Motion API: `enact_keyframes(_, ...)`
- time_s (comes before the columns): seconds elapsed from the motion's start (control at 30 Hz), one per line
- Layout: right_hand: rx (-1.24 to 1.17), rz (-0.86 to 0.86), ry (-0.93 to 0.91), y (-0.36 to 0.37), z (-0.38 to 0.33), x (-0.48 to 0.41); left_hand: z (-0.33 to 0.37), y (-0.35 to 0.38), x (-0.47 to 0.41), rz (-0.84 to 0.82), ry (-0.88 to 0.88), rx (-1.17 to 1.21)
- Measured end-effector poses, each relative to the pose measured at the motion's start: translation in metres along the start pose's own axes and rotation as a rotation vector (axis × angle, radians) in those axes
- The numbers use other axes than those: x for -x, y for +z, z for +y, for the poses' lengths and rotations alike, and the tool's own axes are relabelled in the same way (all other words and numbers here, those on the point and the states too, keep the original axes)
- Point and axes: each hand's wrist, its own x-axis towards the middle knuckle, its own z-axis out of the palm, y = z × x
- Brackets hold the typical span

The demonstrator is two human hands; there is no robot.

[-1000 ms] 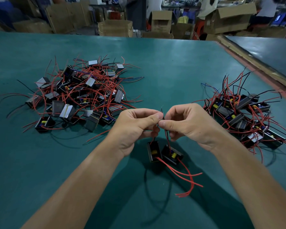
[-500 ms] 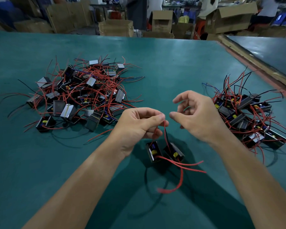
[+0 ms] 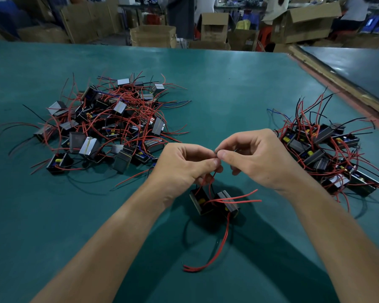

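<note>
Head view: the left hand [image 3: 184, 165] pinches the joined lead ends [image 3: 212, 178] between thumb and forefinger. The right hand [image 3: 260, 160] meets it fingertip to fingertip and nips the same ends. From that pinch the leads run almost straight down toward the person to two black coil units [image 3: 200, 203], which sit side by side on the green table [image 3: 228, 88] just below the left hand. Both hands are equally near. Half a second ago the right hand was spread and off the wire; it has since closed back on.
</note>
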Motion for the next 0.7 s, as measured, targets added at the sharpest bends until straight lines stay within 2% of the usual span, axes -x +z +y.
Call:
enact_keyframes(0.4,-0.002,0.066,0.010,0.0024,0.0010,-0.0002,0.0017,0.0012,0.0006,0.000,-0.027,0.005)
enact_keyframes(0.7,-0.092,0.036,0.030,-0.0031,-0.0082,0.0030,0.0024,-0.0038,0.0007,-0.073,-0.107,0.070)
